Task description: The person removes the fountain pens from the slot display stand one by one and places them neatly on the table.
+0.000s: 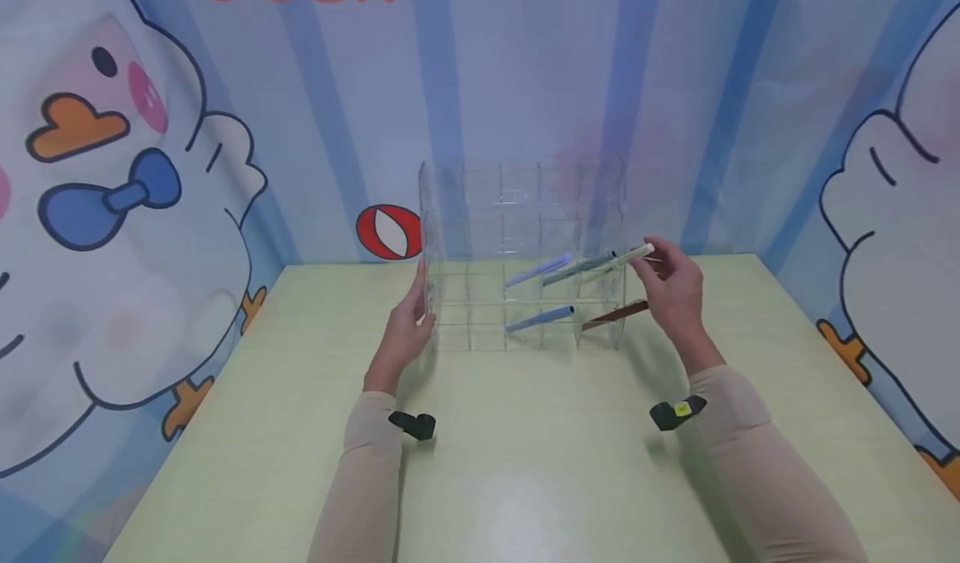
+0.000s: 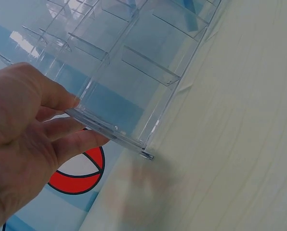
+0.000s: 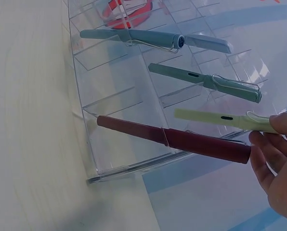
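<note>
Left hand grips the left side wall of the clear compartment rack, thumb on its edge and fingers along the outside. At the rack's right end, the right hand pinches the capped end of a pale green pen between thumb and fingers. This pen slants, its lower end reaching to the rack's rightmost column, above the lowest row; whether that end rests on anything I cannot tell.

In the rack's lowest row, a dark red pen leans in the rightmost compartment, its cap sticking out past the rack's side, just beside the right hand's fingers. A blue pen leans in the middle compartment of the same row. One row higher in the rack are a lilac pen in the middle column and a dark teal pen in the column to its right.

The rack stands on a pale tabletop. Behind it hangs a blue striped backdrop, with a red-and-white ball printed just left of the rack.
</note>
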Demonstrator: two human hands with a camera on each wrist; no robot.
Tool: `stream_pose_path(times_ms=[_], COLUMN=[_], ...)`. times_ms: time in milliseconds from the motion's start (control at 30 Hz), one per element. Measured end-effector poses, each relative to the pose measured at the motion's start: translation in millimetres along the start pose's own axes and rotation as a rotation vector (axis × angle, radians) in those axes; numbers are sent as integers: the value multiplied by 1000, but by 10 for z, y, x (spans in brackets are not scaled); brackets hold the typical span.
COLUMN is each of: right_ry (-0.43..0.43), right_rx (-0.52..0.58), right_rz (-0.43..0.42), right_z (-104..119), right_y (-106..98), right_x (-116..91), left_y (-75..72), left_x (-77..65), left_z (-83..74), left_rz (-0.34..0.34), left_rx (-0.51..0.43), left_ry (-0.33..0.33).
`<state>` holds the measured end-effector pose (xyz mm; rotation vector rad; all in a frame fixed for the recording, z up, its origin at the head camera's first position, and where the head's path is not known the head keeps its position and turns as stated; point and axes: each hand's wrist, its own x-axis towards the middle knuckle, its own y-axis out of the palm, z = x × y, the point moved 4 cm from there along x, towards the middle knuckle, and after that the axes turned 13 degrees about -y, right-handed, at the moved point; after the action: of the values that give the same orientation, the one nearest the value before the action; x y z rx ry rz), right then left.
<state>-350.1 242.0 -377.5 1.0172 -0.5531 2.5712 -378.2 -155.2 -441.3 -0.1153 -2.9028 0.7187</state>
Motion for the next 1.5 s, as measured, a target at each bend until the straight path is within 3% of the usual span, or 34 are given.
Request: stream_pose_path(times_ms=[433,700,933,1300,1500], right_ry=[37,-38,-108,-115,-162], right_rx=[195,182,240,371,385], right_rz=[-132,-216,-289,-429,-453], right_z=[37,83,168,214,266], right_y=[-142,-234,-324,-496,-546], right_x=[42,63,56,-16,-48], left_y=[3,7,18,24,25], left_x=[10,14,9,13,10], left_z=[12,16,9,20,13], left_rz=[1,-7,-6,-8,-8], left_rx=[7,19,15,25,25], left_ry=[-22,-30,-29,-41,-39])
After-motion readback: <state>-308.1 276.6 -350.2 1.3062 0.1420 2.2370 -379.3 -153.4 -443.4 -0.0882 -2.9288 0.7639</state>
